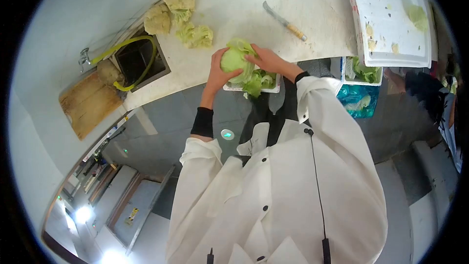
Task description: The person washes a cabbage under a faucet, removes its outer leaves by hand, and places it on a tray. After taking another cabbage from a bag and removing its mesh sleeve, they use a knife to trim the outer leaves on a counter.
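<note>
Between my two hands, at the counter's front edge, is a pale green cabbage [234, 60]. My left hand [218, 72] wraps its left side, and my right hand [267, 60] grips its upper right side. Loose green leaves [254, 84] hang below it, over a white box [277, 84] beneath the counter edge. A knife [284, 21] with a curved blade and a light handle lies on the counter to the upper right. Cauliflower heads [157, 19] and pale leafy pieces [194, 36] rest at the upper left.
A sink [161, 71] with a yellow-green hose [128, 40] and a wooden board [89, 106] are at the left. A large white foam tray [396, 19] stands at the right, above a box of leaves [366, 71] and a teal bag [357, 99]. Another person's arm [394, 81] shows at far right.
</note>
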`<state>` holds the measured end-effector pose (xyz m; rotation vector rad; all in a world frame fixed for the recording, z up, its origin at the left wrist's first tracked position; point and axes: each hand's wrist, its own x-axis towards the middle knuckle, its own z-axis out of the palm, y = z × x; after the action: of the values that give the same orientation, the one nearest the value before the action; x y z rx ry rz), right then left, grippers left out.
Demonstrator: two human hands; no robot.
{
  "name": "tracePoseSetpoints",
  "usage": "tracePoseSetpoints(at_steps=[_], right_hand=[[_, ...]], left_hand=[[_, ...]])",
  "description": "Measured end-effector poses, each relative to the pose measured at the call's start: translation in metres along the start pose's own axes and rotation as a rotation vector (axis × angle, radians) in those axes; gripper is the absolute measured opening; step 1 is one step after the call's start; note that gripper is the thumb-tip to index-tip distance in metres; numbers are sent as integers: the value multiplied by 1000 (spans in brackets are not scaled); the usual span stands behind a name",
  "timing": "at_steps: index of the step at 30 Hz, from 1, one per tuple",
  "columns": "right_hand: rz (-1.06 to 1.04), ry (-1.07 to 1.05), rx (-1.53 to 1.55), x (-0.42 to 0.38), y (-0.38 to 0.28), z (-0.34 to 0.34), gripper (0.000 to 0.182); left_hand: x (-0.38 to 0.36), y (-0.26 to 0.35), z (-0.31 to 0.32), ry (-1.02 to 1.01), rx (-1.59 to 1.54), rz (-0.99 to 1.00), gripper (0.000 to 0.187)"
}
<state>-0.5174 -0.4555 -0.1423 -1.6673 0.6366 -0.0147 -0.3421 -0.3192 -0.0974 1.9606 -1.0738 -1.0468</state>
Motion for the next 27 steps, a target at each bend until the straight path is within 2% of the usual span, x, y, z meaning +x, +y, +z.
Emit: tracePoseSetpoints(at_steps=[2,4,9,15,18,23,27], right_hand=[[-21,-139,-88,4,-12,-12,54],[-49,-140,-145,3,-18,-17,52],[-126,-155,-208,8,-16,-11,45],[-75,-150,-204,19,-4,-5,40],[52,-149,-153,17,8,-9,41],[54,172,97,24,40,19,43],[17,211,36,14,29,18,41]], left_hand=[[-3,-2,-10,-42,7,9,82],[-1,-3,-7,-49,-86,-30,81],[-8,0,-5,-36,0,-5,81],[-3,3,-1,-5,66,51,81],[-2,4,-2,-25,13,28,81],[-5,5,-10,-50,-92,-59,79],[-5,-1,-20,-88,-223,-137,78]])
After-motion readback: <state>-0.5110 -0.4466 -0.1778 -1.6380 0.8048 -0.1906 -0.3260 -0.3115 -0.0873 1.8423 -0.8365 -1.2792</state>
